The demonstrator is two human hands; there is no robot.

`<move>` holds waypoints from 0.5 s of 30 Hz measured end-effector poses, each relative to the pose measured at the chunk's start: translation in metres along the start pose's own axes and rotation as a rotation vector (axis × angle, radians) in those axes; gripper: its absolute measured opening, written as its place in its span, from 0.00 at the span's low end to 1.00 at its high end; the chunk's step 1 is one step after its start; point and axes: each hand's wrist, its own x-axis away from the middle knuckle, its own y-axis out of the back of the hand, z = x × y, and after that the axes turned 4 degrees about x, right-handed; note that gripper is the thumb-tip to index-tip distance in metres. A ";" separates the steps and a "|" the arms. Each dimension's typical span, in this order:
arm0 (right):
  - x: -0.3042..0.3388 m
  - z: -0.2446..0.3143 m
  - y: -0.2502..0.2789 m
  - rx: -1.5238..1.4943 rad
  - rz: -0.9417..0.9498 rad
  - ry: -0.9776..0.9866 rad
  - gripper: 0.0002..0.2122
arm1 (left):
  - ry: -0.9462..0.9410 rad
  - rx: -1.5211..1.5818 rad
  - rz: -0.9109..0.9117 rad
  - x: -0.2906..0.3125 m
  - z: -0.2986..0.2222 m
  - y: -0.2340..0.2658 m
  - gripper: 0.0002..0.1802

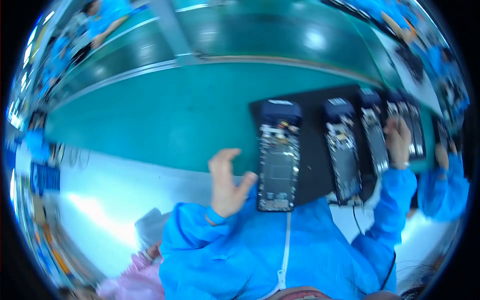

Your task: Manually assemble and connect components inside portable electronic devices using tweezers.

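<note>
Green, smooth-topped workbench [150,115] in a bright, busy hall.

Left hand [225,187]: empty, thumb well apart from the bent fingers, just beside the nearest device; no contact seen. Right hand [398,140]: thumb and fingertips drawn close, at the gap right of the third device. Blurred; cannot tell whether anything is pinched or touched.

Nearest device: long black rectangular handset chassis [278,167], coverless, metallic parts bare, dark blue block [281,109] at its far end. Lies before the wearer's chest, near end toward the blue zipped jacket [255,250]. Bare side up, presumably so the parts can be seen and reached.

To its right, a second black chassis [342,162], then a third, narrower-looking black chassis [375,140], both slanted, blue far ends matching. Gaps between them perhaps leave finger room. Past the right hand, a tight group of similar dark units [416,125].

Under the row, a flat black mat [312,150], likely there to guard against scratches.

Outward: a co-worker's blue sleeve [442,192] at right; a person in pink [132,280], lower left.
</note>
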 end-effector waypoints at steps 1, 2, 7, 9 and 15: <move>0.000 -0.027 -0.001 0.352 -0.093 0.312 0.11 | -0.047 -0.112 0.001 0.015 0.003 -0.009 0.40; -0.001 -0.042 -0.002 0.591 -0.052 0.155 0.12 | -0.054 -0.123 -0.034 0.027 0.001 -0.020 0.40; -0.055 -0.141 0.020 0.545 -0.003 0.468 0.24 | -0.088 -0.101 -0.109 0.012 -0.042 -0.084 0.44; -0.053 -0.094 0.008 0.350 0.172 0.250 0.26 | -0.049 -0.031 -0.209 0.012 -0.058 -0.099 0.41; -0.060 -0.079 0.017 0.035 0.420 -0.103 0.31 | 0.368 0.747 -0.440 0.027 -0.038 -0.101 0.35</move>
